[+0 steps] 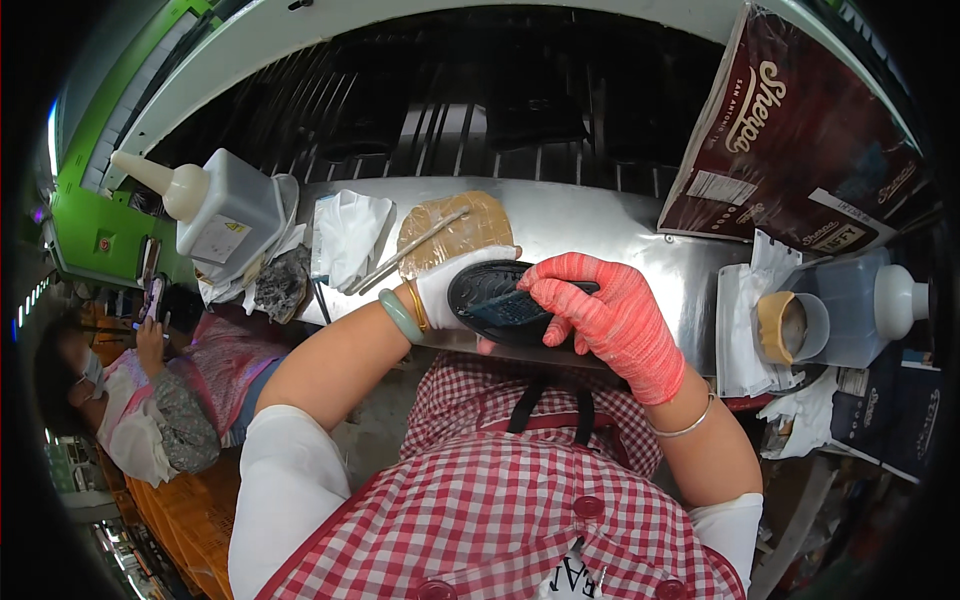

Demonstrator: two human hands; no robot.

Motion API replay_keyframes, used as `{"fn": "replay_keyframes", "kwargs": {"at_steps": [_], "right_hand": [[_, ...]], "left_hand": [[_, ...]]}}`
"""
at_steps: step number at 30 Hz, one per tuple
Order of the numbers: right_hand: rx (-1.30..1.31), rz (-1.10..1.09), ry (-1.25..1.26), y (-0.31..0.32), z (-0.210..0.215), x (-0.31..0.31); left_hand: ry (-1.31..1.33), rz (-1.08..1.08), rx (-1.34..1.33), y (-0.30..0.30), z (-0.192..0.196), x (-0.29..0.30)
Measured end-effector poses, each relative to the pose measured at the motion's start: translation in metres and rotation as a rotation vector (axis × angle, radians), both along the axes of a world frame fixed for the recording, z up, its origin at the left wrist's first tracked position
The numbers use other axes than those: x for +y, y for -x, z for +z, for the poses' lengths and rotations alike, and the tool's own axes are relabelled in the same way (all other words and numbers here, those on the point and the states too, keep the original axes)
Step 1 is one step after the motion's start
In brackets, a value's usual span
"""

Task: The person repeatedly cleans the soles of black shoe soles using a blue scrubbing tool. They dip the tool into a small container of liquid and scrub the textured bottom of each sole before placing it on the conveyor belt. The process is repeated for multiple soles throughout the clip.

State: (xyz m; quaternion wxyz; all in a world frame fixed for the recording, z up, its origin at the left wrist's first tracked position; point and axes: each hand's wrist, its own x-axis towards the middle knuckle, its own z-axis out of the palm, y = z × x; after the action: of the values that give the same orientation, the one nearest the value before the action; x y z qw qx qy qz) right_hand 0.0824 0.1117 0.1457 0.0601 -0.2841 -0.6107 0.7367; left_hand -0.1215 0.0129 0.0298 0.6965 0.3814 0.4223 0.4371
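Above bench (625,225) | black rimmed sole (474,285), bluish textured piece (508,312) | left grip (440,288) clasping sole | right grip (612,312) pinching piece

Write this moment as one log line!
left hand: holds black shoe sole; right hand: touches dark blue piece; nearby: cone-nozzled bottle

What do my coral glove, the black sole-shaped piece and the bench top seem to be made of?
Coral glove: knitted fabric by the look, matte, with a ribbed, flecked surface.
Black sole-shaped piece: perhaps rubber or plastic, mostly dull, with a raised rim; the look doesn't settle which.
Bench top: apparently metal, possibly steel, smooth and silvery, judging by its bright, blurred reflections.
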Motion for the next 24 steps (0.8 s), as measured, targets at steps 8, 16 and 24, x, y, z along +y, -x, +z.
{"fn": "replay_keyframes", "kwargs": {"at_steps": [8, 16, 24], "right_hand": [[0.031, 0.0, 0.004, -0.01, -0.012, 0.018], [-0.038, 0.052, -0.06, -0.021, -0.012, 0.033], [-0.051, 0.09, -0.128, -0.033, -0.012, 0.041]], "left_hand": [[0.261, 0.031, -0.076, 0.003, 0.026, 0.019], [0.642, 0.044, -0.402, 0.016, 0.007, 0.033], [0.586, 0.062, -0.356, 0.016, 0.033, 0.033]]}}
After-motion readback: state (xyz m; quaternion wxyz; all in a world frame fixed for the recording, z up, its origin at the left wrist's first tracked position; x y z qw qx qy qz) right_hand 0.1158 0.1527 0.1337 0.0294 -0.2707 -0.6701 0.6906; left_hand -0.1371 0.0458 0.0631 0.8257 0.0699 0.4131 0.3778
